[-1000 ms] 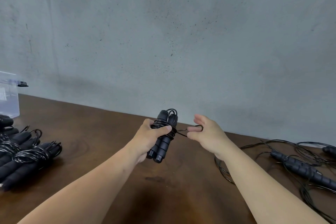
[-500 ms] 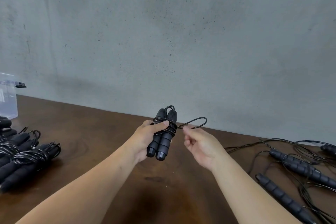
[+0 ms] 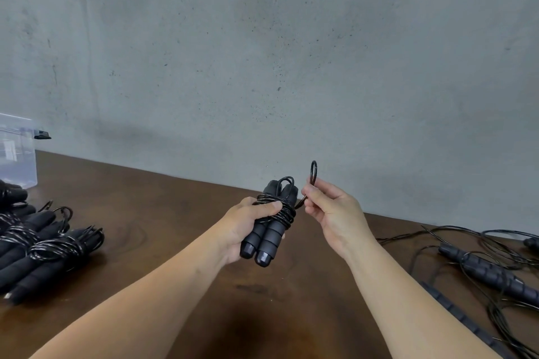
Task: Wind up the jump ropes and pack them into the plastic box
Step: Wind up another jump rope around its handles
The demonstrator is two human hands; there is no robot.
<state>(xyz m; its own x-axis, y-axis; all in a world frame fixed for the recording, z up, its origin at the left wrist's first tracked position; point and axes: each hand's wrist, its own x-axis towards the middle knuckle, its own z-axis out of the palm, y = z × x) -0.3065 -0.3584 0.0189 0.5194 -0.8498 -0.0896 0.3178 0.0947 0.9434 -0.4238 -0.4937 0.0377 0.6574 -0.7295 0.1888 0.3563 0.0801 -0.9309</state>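
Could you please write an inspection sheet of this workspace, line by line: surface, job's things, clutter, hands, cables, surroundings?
Surface: brown wooden table, with a dark stain near the front edge.
Job's things: held jump rope, two handles side by side with cord wound round them; wound ropes piled at the left; clear plastic box at the far left, partly out of view; unwound ropes at the right.
Clutter: nothing seen.
Hands: left hand grips the handles, thumb on the coils; right hand pinches the end loop, held upright.
Cables: loose black cords tangle on the table at the right.
Surroundings: bare grey concrete wall behind the table.
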